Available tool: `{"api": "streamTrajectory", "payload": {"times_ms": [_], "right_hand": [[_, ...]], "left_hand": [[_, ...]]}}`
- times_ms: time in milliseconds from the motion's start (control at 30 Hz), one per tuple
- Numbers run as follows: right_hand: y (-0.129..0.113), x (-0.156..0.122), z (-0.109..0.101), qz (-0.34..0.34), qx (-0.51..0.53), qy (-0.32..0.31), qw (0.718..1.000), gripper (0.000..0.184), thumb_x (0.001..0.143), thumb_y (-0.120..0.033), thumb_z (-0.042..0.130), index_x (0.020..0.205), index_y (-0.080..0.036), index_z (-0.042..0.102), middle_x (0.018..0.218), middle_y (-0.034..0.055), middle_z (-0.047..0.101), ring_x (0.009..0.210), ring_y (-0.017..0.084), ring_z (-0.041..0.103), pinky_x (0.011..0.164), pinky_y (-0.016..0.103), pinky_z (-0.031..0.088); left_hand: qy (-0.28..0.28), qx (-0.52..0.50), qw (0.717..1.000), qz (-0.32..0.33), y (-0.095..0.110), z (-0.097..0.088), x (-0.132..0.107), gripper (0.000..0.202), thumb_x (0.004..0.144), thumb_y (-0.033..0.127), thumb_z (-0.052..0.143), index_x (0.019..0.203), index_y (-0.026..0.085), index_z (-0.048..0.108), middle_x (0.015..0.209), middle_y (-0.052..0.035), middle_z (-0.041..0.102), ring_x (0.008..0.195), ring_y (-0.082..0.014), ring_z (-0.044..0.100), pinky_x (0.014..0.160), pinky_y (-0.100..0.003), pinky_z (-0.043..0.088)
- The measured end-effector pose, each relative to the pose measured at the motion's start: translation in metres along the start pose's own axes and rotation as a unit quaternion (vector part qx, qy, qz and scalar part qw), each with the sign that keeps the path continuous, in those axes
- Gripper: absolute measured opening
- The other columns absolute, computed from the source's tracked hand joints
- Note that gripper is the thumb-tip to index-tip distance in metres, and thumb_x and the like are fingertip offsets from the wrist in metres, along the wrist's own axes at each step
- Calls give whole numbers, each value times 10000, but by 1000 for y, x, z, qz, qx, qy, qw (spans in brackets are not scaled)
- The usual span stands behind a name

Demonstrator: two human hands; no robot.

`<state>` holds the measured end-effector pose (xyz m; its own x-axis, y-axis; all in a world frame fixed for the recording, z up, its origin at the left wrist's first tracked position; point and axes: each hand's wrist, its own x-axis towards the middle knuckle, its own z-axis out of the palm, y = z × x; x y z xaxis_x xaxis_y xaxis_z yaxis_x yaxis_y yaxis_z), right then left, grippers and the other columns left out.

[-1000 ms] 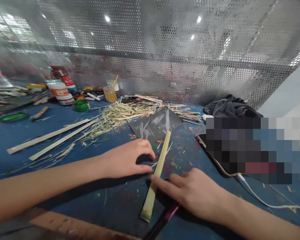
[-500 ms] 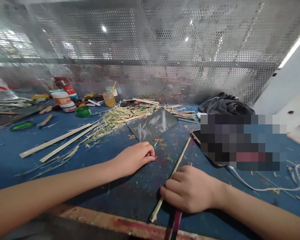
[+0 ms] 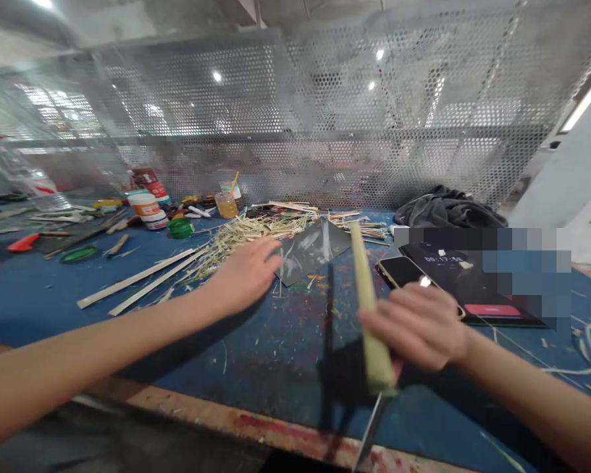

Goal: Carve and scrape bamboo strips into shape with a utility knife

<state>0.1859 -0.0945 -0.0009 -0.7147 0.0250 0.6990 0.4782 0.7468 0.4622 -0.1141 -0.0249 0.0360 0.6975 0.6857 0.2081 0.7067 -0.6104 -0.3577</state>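
Observation:
My right hand point(image 3: 418, 325) is raised above the table, wrapped round a pale green bamboo strip point(image 3: 367, 295). A knife point(image 3: 372, 430) is in the same grip; its narrow metal blade points down toward the table's front edge, and a bit of reddish handle shows by the palm. The strip stands steeply, blurred by motion. My left hand point(image 3: 246, 272) is over the blue table with fingers loosely apart and nothing visible in it. Its fingertips are beside a dark sheet of sandpaper point(image 3: 312, 249) with whitish smears.
Bamboo shavings point(image 3: 246, 230) pile up behind my left hand, with two flat strips point(image 3: 138, 279) in front. Paint bottles point(image 3: 148, 210), a cup of yellowish liquid point(image 3: 226, 205) and green lids point(image 3: 180, 228) stand left. A phone point(image 3: 398, 270), a dark tablet and a dark cloth point(image 3: 448, 207) lie right.
My right hand has lifted the bamboo strip and knife off the table and moved right. My left hand has moved left and farther back, its fingers loosening. The view has tilted up slightly.

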Motion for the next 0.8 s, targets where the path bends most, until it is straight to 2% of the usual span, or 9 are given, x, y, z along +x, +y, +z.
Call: {"api": "streamTrajectory", "payload": {"times_ms": [67, 133, 167, 267, 367, 433, 533, 633, 800], "right_hand": [[26, -20, -5, 122, -45, 70, 989, 234, 922, -291, 396, 1105, -248, 536, 783, 15, 655, 700, 154, 608, 615, 280, 420], [50, -41, -4, 200, -85, 104, 971, 285, 914, -314, 387, 1130, -187, 522, 819, 70, 657, 713, 182, 618, 634, 299, 434], [60, -50, -2, 257, -121, 113, 952, 284, 900, -305, 398, 1116, -172, 527, 802, 70, 654, 672, 176, 613, 619, 289, 429], [80, -72, 6, 352, -212, 31, 911, 265, 843, -233, 446, 1070, -154, 559, 743, 50, 645, 571, 155, 580, 558, 259, 384], [86, -83, 9, 355, -242, -56, 902, 274, 803, -182, 476, 1053, -167, 588, 772, 50, 663, 590, 155, 589, 532, 249, 340], [87, -87, 10, 349, -240, -70, 903, 283, 791, -164, 488, 1051, -168, 599, 801, 57, 678, 611, 154, 597, 525, 246, 322], [86, -89, 9, 356, -242, -88, 898, 294, 792, -164, 485, 1060, -163, 606, 833, 71, 689, 627, 154, 599, 528, 246, 304], [87, -91, 7, 371, -250, -104, 888, 292, 805, -188, 489, 1066, -172, 617, 843, 81, 696, 605, 149, 588, 512, 250, 283], [91, -91, 1, 370, -237, -108, 892, 259, 798, -218, 537, 1029, -189, 650, 824, 91, 711, 541, 129, 564, 465, 251, 256]], "left_hand": [[-26, -109, 992, 65, 36, 1, 10, 374, 900, 276, 492, 1249, 145, 515, 1413, -149, 417, 1350, -282, 312, 1106, -451, 294], [-44, -202, 973, 99, 76, 1, 25, 489, 928, 377, 455, 1370, 179, 391, 1487, -114, 323, 1388, -233, 257, 1136, -413, 262], [-48, -242, 962, 117, 95, 2, 33, 538, 928, 433, 438, 1399, 188, 350, 1501, -102, 296, 1399, -220, 234, 1147, -392, 243], [-52, -318, 930, 178, 141, 6, 55, 739, 902, 560, 399, 1459, 112, 209, 1525, -136, 192, 1420, -222, 154, 1173, -366, 175], [-73, -343, 916, 192, 161, 14, 64, 846, 879, 633, 358, 1463, 56, 153, 1528, -159, 138, 1424, -247, 123, 1177, -411, 138], [-88, -342, 918, 179, 159, 20, 60, 837, 875, 648, 346, 1460, 71, 184, 1524, -148, 166, 1420, -247, 148, 1174, -434, 132], [-96, -320, 933, 134, 137, 26, 46, 783, 878, 650, 328, 1452, 126, 242, 1517, -113, 216, 1414, -245, 179, 1167, -448, 144], [-98, -280, 952, 71, 100, 31, 24, 732, 894, 630, 315, 1455, 166, 240, 1519, -92, 216, 1410, -244, 189, 1158, -446, 165], [-109, -231, 967, -23, 33, 37, -24, 648, 924, 584, 301, 1453, 213, 246, 1510, -82, 251, 1396, -228, 237, 1132, -420, 217]]}}
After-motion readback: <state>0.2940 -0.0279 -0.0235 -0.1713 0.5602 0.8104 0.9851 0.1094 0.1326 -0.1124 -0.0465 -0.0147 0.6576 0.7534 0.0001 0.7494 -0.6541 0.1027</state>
